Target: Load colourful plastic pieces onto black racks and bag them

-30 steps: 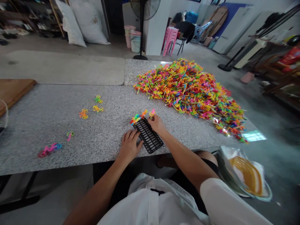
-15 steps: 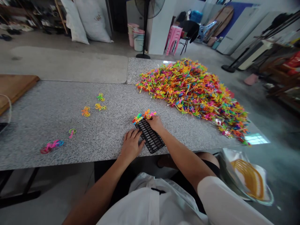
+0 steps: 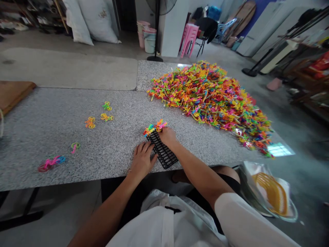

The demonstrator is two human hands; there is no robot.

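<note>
A black plastic grid tray (image 3: 164, 155) lies near the front edge of the speckled stone table (image 3: 51, 130). My left hand (image 3: 142, 160) rests flat against the tray's left side, steadying it. My right hand (image 3: 168, 136) sits at the tray's far end, its fingers pinching a small coloured plastic piece (image 3: 161, 125) among a short row of coloured pieces (image 3: 150, 129) standing in the tray. A big heap of mixed neon plastic pieces (image 3: 210, 99) covers the table to the right and beyond.
Loose coloured pieces lie to the left: yellow and orange ones (image 3: 102, 115), a green-pink one (image 3: 75, 146), a pink-blue one (image 3: 50, 163). A wooden board (image 3: 12, 94) sits far left. A yellow basket in a bag (image 3: 269, 192) lies on the floor at right. A fan stand (image 3: 155, 41) is behind.
My right hand has carried a coloured piece leftward from beside the tray onto the row at its far end. My left hand has stayed on the tray.
</note>
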